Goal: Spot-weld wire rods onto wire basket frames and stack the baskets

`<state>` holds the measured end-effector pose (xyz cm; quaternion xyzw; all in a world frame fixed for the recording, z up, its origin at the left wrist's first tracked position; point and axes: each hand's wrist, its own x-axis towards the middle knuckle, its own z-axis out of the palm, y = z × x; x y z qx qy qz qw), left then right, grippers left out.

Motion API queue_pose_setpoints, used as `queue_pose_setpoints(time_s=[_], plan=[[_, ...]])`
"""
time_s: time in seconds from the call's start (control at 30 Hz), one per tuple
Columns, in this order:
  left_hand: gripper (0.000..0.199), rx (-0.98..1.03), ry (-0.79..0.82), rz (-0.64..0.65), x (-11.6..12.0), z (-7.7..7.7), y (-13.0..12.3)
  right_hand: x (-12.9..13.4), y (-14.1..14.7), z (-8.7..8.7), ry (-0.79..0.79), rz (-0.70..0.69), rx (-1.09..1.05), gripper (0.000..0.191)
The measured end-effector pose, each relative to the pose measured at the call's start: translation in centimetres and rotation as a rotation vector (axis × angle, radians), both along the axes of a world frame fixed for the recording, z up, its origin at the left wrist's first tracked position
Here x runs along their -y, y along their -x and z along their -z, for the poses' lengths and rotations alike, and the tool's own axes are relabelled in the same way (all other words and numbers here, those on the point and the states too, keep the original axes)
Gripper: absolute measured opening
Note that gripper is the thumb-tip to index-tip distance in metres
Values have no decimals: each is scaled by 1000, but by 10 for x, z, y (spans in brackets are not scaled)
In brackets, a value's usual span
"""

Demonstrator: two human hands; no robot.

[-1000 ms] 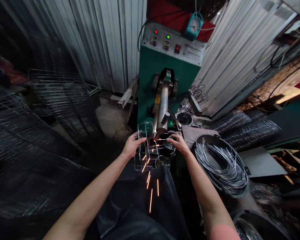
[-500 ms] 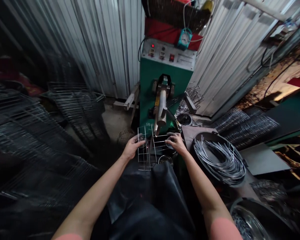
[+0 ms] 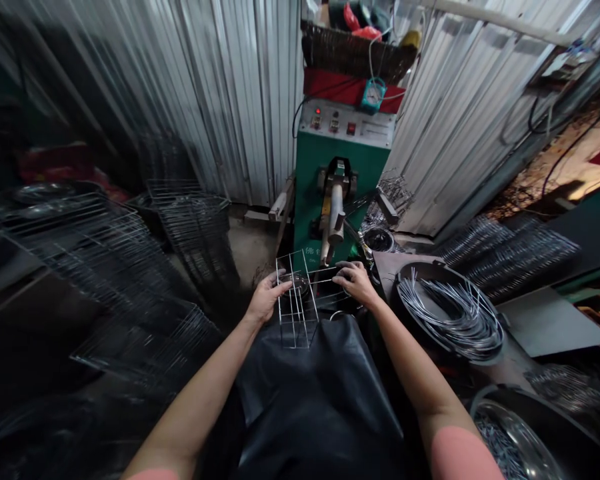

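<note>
My left hand (image 3: 266, 298) is closed on the left side of a small wire rack (image 3: 298, 313), thumb across its thin bars. The rack stands tilted over the dark apron (image 3: 325, 393) on my lap. My right hand (image 3: 357, 283) pinches the end of a thin wire (image 3: 323, 281) that reaches across from the rack; whether the wire is joined to it I cannot tell. Just above and between both hands is the metal electrode arm (image 3: 335, 207) of a green welding machine (image 3: 307, 193). Its lower tip is close to the rack's right side.
To the right, a round tray (image 3: 405, 320) holds a bundle of bent wires (image 3: 455, 327). Lower right stands a bowl (image 3: 535, 440) of small metal pieces. Stacked wire racks (image 3: 190, 227) crowd the left. A corrugated metal wall (image 3: 240, 100) rises behind the machine.
My view has shifted a little, so the machine and trays appear farther right and the machine lower. Both hands keep their holds; the rack has turned slightly and sits nearer the right hand.
</note>
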<state>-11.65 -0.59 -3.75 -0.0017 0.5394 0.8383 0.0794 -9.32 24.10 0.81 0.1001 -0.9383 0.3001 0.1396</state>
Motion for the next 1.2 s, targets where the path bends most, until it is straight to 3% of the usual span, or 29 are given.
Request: queue_pose_setpoints(time_s=[0.13, 0.23, 0.53, 0.9, 1.1, 1.2], plan=[[62, -101, 83, 23, -21, 7, 21, -22, 16, 29, 90, 18, 83, 12], [64, -90, 93, 31, -39, 13, 32, -41, 27, 40, 111, 26, 80, 13], [63, -95, 78, -42, -65, 23, 48, -72, 62, 24, 43, -88, 115, 13], [62, 19, 41, -50, -73, 15, 69, -77, 88, 24, 48, -78, 197, 15], [64, 77, 40, -24, -61, 14, 70, -65, 102, 23, 28, -127, 241, 19], [59, 77, 85, 38, -56, 10, 68, -61, 92, 17, 23, -95, 234, 18]])
